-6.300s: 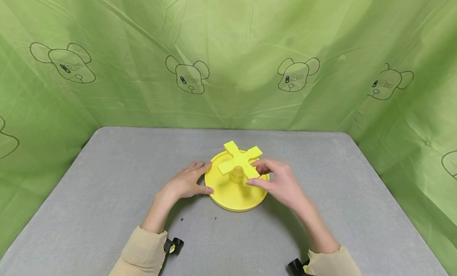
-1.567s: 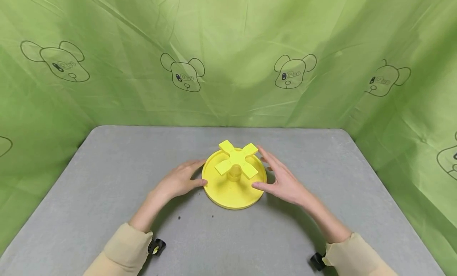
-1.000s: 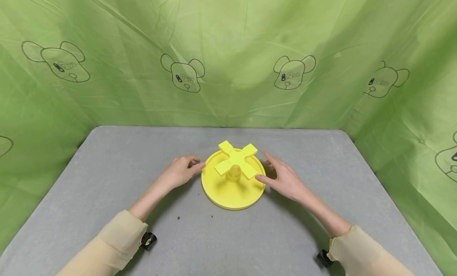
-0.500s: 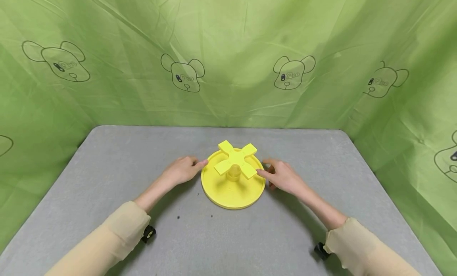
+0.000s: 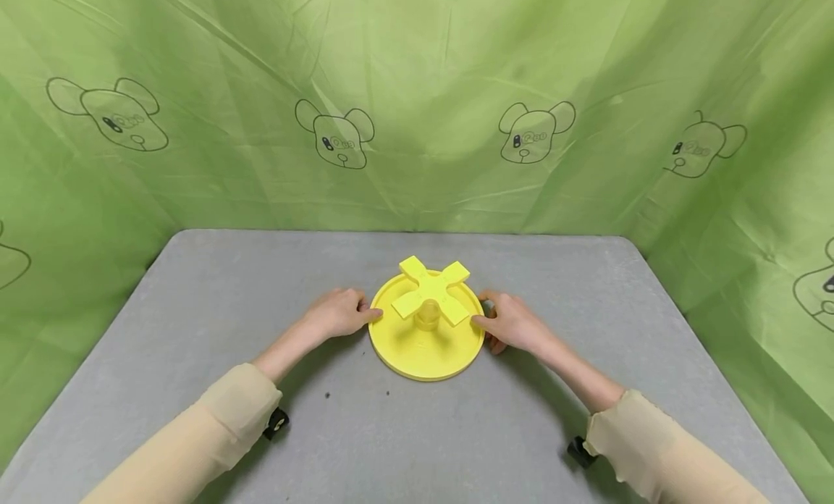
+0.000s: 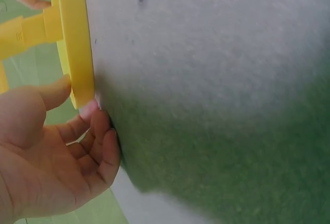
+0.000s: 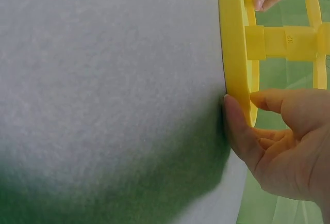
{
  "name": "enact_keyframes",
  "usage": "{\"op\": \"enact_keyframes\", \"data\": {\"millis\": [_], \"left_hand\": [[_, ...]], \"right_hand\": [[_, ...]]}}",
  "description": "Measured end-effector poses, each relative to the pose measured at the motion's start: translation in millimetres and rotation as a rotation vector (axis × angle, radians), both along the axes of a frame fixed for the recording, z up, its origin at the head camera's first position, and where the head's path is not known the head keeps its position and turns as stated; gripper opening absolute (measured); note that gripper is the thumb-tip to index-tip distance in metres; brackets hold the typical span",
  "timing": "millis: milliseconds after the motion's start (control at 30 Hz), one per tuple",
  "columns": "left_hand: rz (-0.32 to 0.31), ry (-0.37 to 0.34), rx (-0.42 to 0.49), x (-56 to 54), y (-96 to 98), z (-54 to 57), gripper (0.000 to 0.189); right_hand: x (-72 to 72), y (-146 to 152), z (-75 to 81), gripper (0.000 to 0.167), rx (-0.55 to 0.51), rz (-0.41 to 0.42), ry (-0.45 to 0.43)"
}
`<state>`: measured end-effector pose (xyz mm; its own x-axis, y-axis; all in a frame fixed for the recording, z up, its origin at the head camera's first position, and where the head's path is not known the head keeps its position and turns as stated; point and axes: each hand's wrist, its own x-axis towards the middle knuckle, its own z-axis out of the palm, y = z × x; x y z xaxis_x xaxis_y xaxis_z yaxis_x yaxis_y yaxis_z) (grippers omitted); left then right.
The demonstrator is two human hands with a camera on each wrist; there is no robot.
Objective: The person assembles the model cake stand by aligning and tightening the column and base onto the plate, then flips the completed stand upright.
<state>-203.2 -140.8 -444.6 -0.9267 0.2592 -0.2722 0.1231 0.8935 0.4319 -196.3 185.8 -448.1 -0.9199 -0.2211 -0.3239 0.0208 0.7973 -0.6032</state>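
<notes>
A yellow round tray (image 5: 423,363) with a low raised rim sits on the grey table. From its middle rises a short yellow post (image 5: 426,317), topped by a flat yellow cross-shaped piece (image 5: 431,290) with blunt, widening arms. My left hand (image 5: 337,312) pinches the tray's left rim, thumb (image 6: 58,91) on the upper edge and index fingertip low against the outer side. Opposite, my right hand (image 5: 517,324) grips the right rim with its thumb (image 7: 268,99) over the edge and a fingertip at the tray's underside edge. Some of the right fingers are hidden.
The grey table (image 5: 417,446) has rounded far corners and a few small dark specks in front of the tray. Green cloth (image 5: 417,185) with bear-head drawings hangs behind and at both sides. Each sleeve cuff carries a black wrist camera (image 5: 276,423).
My right hand has left the cross piece and come down to the tray's right rim. My left fingers, earlier spread along the rim, now curl in at its edge. The tray has barely shifted.
</notes>
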Motion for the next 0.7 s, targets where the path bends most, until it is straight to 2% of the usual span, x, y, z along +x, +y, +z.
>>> {"op": "enact_keyframes", "data": {"millis": [200, 400, 700], "left_hand": [[-0.019, 0.002, -0.009, -0.9, 1.9, 0.0, 0.039], [-0.032, 0.018, -0.006, -1.3, 4.5, 0.1, 0.041], [-0.021, 0.044, -0.010, 1.8, 10.3, -1.1, 0.034]], "right_hand": [[0.6, -0.5, -1.4, 0.052, -0.005, 0.008, 0.016], [1.6, -1.4, 0.2, 0.042, -0.012, 0.021, 0.027], [1.3, 0.7, -2.5, 0.038, -0.054, 0.040, 0.056]]}}
